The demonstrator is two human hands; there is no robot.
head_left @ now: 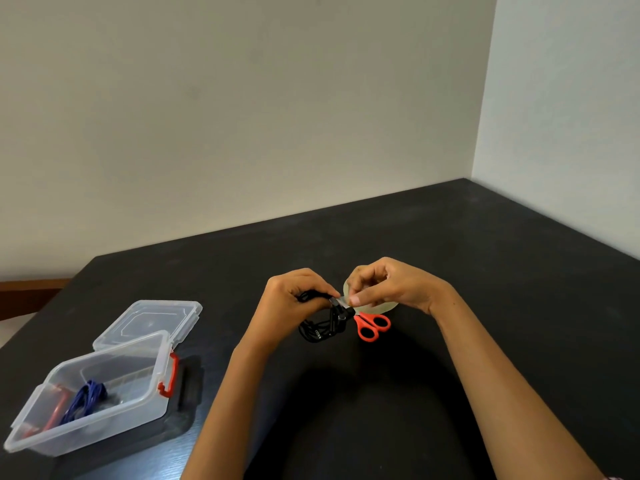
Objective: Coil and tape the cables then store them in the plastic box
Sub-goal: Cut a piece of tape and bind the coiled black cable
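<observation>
My left hand [292, 299] grips a coiled black cable [320, 329] above the dark table [450, 254], and the coil's loops hang below my fingers. My right hand [384, 284] pinches a short strip of clear tape [343, 300] against the top of the coil. The roll of clear tape [381, 308] lies on the table, mostly hidden behind my right hand. At the left stands an open clear plastic box [104, 386] with red latches. It holds a coiled blue cable [86, 398] and a red one [55, 410].
Red-handled scissors [372, 326] lie on the table just below my right hand, next to the tape roll. The box's clear lid [149, 322] lies flat behind the box. White walls meet at the table's far right corner.
</observation>
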